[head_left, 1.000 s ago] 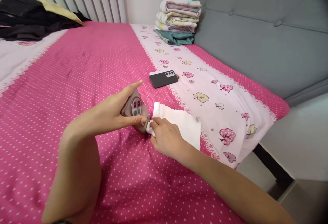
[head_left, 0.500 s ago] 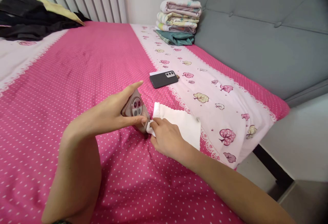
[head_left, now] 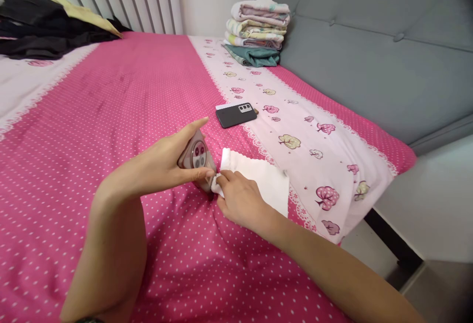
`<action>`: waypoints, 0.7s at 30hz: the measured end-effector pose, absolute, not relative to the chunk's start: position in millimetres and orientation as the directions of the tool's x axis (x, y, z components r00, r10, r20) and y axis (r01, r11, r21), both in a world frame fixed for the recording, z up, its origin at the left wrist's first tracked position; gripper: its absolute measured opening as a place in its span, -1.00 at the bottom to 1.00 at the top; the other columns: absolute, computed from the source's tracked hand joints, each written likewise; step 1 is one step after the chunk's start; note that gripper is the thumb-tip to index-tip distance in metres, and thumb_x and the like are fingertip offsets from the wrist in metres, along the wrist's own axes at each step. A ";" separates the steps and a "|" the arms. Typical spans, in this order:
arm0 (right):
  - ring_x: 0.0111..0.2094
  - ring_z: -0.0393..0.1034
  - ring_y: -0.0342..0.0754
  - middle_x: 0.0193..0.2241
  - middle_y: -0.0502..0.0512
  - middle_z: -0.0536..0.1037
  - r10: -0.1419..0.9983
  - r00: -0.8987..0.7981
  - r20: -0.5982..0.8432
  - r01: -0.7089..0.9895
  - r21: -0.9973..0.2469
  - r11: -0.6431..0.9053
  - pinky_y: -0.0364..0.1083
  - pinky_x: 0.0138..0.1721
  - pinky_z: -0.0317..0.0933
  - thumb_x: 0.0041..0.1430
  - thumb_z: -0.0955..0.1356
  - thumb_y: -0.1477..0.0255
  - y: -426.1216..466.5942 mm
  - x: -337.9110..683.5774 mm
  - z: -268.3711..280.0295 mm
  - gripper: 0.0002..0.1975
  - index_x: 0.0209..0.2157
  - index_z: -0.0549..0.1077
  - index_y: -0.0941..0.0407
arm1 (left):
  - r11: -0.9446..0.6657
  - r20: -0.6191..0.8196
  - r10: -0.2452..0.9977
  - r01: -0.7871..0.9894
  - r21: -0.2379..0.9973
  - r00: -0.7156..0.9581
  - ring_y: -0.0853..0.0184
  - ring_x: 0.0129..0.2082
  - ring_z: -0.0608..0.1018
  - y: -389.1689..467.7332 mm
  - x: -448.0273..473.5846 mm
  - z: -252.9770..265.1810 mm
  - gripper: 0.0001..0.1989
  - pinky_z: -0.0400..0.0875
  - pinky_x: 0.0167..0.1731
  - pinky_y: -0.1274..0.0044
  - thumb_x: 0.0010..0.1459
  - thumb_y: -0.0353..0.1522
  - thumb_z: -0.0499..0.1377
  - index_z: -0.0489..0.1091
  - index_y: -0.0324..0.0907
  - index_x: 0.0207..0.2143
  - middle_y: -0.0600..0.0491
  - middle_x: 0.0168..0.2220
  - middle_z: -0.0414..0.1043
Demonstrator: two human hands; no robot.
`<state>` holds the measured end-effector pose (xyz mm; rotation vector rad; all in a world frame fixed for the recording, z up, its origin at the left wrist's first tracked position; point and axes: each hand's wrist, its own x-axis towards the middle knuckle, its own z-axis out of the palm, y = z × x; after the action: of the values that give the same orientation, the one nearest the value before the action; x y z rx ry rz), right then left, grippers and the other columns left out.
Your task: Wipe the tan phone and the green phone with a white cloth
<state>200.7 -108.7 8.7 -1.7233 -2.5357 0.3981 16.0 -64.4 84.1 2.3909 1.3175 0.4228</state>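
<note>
Because the pinkish phone [head_left: 198, 158] looked rigid and glossy, it would probably have handled as a dense, somewhat slippery slab, its glass breakable if dropped. It stood tilted just left of the middle of the view, and its long edges seemed the safest hold, clear of the round, raised camera housing [head_left: 200, 153]. The left hand [head_left: 166, 163] held it, thumb stretched across the near side of its back and forefinger pointing towards one o'clock. The right hand [head_left: 240, 195], its fingers drawn narrow, pinched a bunched corner of white cloth [head_left: 269, 177] against the phone's lower edge. That cloth, scallop-edged and lying mostly flat at about four o'clock from the phone, seemed light, soft and limp, best gripped where it was gathered.

From the phone, a matte black handset [head_left: 231, 116] lay near one o'clock, on the polka-dotted pink bedspread [head_left: 155, 81]. Beyond it, plump folded fabrics [head_left: 256, 30] stood stacked against a padded grey headboard [head_left: 369, 77], while rumpled dark garments [head_left: 40, 20] sprawled at ten o'clock.
</note>
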 end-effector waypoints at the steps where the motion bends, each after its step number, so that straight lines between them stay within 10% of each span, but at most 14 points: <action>1: 0.00 0.35 0.12 0.02 0.20 0.46 0.921 -0.375 -0.107 0.908 -0.240 0.343 0.03 -0.16 0.32 0.23 0.23 0.43 -108.6 200.4 9.0 -0.65 0.02 0.42 0.19 | -0.496 0.086 0.850 0.736 0.460 0.519 0.00 0.17 0.40 -64.4 16.5 83.7 -0.04 0.32 0.14 0.30 0.09 0.06 0.17 -0.10 -0.18 0.38 -0.16 0.26 0.23; 21: -0.02 0.38 0.07 0.02 0.15 0.49 0.953 -0.300 0.048 0.836 -0.469 0.286 0.03 -0.09 0.32 0.20 0.20 0.51 -108.3 200.1 7.8 -0.65 -0.01 0.42 0.15 | -0.522 0.127 0.831 0.681 0.513 0.541 -0.01 0.22 0.33 -66.0 20.7 83.9 -0.03 0.29 0.16 0.33 0.11 0.01 0.19 -0.18 -0.15 0.39 -0.16 0.29 0.18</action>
<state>200.1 -108.3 7.8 -1.6247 -2.2421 0.5176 20.7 -66.0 83.9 2.3769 1.2348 0.5063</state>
